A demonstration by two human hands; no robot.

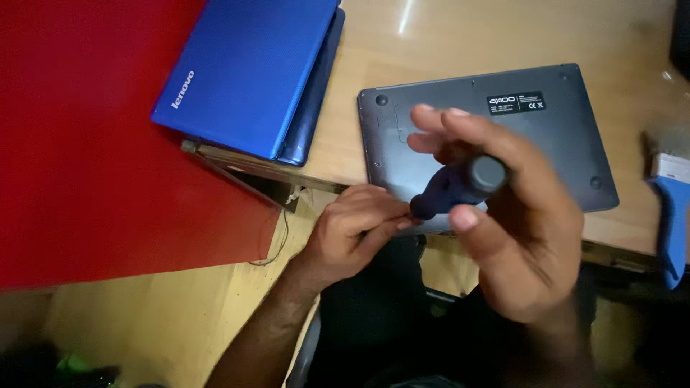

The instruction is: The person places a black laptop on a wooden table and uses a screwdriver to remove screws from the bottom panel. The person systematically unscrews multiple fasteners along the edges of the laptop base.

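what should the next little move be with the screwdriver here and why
Probably lower the tip onto a screw near the front edge of the grey laptop. The right hand holds the blue-handled screwdriver above that edge, the left hand pinches near its tip, and the laptop lies underside up.

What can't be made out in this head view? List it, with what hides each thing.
- Screwdriver tip: hidden between the left hand fingers and the right hand.
- Grey laptop near edge: covered by both hands.
- Right hand: blurred, so its grip is unclear.
- Blue-handled brush: cut off by the right edge.
- Thing under the blue laptop: mostly covered.
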